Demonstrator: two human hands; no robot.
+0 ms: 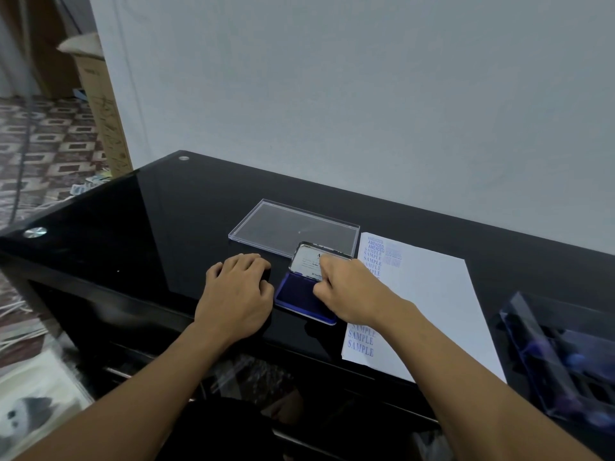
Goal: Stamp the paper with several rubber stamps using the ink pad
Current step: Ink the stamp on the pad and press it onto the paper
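Black glass surface carries open ink pad, blue, lid raised. We see right hand over pad, fingers curled tight; what they pinch is hidden, so we cannot tell. Left hand rests palm-down just left of pad, fingertips bent; hold unclear to us. Paper lies just right of pad, blue SAMPLE and AMENDED prints down its left side. Clear tray beyond pad; stamp case far right.

The ink pad is lying on the table, with the tray sitting just behind it, the paper lying just right of it, and the stamp case resting well to its right, beyond the paper.
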